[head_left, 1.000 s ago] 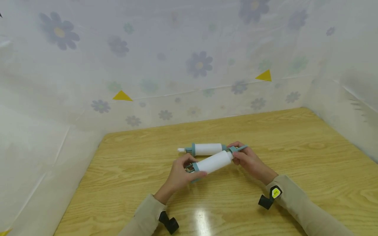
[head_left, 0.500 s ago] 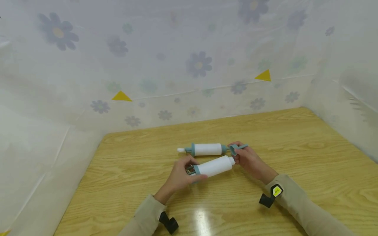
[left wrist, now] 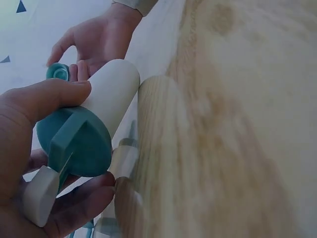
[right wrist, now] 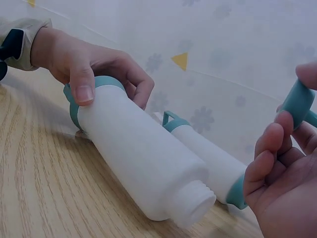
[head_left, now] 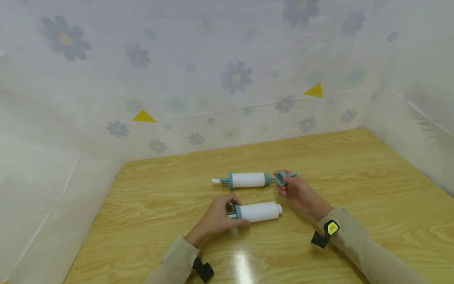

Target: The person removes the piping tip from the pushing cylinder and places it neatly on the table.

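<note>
My left hand (head_left: 218, 215) grips the teal-collared end of a white syringe (head_left: 259, 212) low over the table. Its bare threaded neck (right wrist: 195, 203) points right, as the right wrist view shows. My right hand (head_left: 298, 195) pinches a teal nozzle (head_left: 280, 178), a round cap with a thin spout, apart from that neck. In the head view the cap's hollow side faces left. Behind lies a second white syringe (head_left: 248, 180) with its teal nozzle on; its spout reaches close to my right fingers. In the left wrist view the held syringe's plunger (left wrist: 42, 196) sits by my palm.
The wood-grain table (head_left: 170, 189) extends around both hands. A pale flowered sheet (head_left: 198, 86) rises behind it, with yellow triangles (head_left: 144, 116) on it. Plain pale sheeting closes in the left and right sides.
The nozzle has come off the syringe's neck in my right hand. My left hand has moved the syringe nearer to me and lower, and it now lies more level.
</note>
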A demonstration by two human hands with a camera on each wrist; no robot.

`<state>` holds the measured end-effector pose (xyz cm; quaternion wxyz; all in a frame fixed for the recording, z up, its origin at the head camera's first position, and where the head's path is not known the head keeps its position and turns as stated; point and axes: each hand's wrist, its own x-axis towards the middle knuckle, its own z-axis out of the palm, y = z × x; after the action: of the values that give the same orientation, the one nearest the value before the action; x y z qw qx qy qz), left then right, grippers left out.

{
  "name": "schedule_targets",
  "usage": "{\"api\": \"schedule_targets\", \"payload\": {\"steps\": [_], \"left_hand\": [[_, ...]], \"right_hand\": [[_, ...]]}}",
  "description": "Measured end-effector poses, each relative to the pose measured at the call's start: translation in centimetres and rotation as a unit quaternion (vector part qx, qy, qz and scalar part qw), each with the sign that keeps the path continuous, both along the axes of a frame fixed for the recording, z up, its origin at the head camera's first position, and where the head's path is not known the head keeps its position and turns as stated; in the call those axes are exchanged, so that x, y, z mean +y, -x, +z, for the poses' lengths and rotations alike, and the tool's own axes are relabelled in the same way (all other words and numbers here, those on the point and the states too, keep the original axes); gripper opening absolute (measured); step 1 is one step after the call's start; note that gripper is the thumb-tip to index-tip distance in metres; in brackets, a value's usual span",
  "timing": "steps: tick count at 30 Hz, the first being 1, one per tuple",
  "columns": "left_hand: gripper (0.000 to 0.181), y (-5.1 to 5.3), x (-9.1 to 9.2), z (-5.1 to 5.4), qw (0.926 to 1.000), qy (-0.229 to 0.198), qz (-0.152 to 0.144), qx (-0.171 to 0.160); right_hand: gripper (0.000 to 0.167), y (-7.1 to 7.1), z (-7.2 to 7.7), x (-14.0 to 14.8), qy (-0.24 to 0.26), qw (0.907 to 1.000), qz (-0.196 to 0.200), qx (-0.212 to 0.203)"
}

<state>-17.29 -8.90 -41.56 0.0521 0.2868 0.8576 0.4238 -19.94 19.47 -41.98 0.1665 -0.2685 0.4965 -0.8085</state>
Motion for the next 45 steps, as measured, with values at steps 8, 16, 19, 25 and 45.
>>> {"api": "schedule_targets", "payload": {"steps": [8,16,19,25,45], "left_hand": [[0.046,-0.3,-0.2,0.3,0.9988,0.048,-0.002,0.002],[0.074,-0.6,0.4,0.6,0.9894,0.109,0.001,0.096],[0.072,-0.8,0.7,0.5,0.9894,0.104,-0.006,0.101],[0.062,-0.8,1.4,0.9,0.9874,0.099,0.002,0.123],[0.042,0.4,9.5,4.4,0.9705,0.036,0.018,0.238]], "right_hand": [[0.04,0.2,0.0,-0.5,0.008,0.9998,0.016,-0.008],[0.042,-0.2,-0.2,-0.4,0.019,0.9996,0.02,-0.003],[0.041,-0.4,-0.4,-0.4,0.019,0.9997,0.018,-0.004],[0.04,-0.3,-0.2,-1.0,0.012,0.9998,0.014,0.005],[0.026,-0.8,1.1,-0.7,-0.02,0.9994,0.01,0.026]]}}
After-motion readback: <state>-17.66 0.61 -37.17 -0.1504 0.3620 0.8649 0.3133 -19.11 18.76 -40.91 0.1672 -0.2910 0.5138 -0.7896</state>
